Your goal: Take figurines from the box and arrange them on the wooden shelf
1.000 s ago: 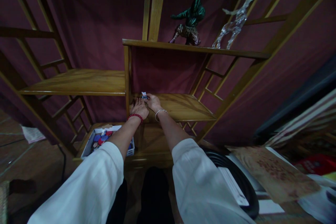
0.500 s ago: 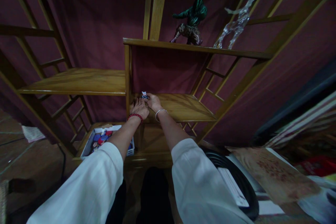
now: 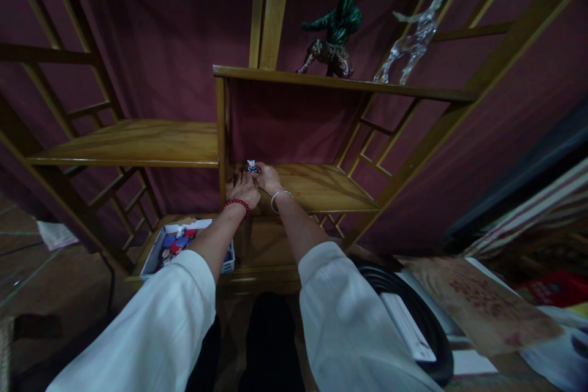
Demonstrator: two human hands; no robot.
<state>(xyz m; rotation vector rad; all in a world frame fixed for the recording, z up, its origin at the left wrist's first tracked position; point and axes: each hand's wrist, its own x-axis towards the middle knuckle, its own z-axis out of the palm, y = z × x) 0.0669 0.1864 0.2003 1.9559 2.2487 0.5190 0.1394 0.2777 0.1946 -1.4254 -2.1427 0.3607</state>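
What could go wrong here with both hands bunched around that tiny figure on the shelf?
1. The small figure stands close to the upright post and both hands, left hand and right hand, crowd it; a nudge could tip it over.
2. The scene is dim and the hands partly hide the figure, so whether the fingers actually hold it is hard to tell.
3. If it slips off the shelf, it could drop toward the tray of colourful pieces below.

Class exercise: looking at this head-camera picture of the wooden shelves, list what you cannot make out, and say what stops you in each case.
- Small figure, head view: too small and dim to identify.
- Left hand and right hand: fingertips face away; grip unclear.
- White box: partly hidden by the left forearm.
- Clear deer figure: head cut off by the top edge.
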